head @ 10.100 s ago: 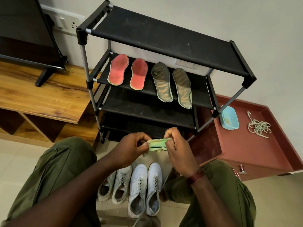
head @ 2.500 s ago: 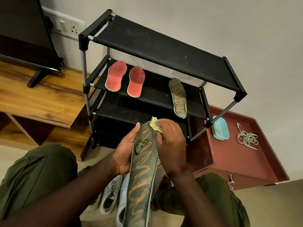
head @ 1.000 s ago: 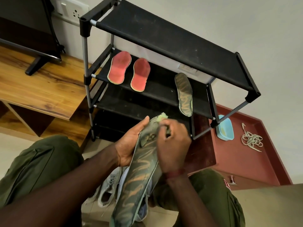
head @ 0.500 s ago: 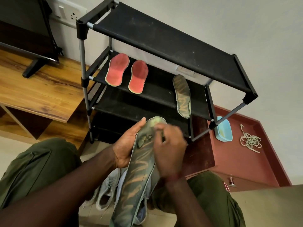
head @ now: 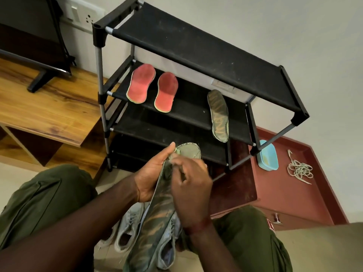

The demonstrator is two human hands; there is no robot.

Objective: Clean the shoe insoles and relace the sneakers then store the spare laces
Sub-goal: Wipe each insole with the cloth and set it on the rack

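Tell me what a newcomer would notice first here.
The two hands at centre: the left hand holds a long camouflage insole while the right hand presses a green cloth to its far end. Behind, two red insoles lie side by side on the second shelf of the black rack.

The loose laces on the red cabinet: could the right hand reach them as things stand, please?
Probably yes, with a stretch: the laces lie uncovered on the cabinet top. But the right hand is busy, pressing a cloth on the insole that the left hand holds.
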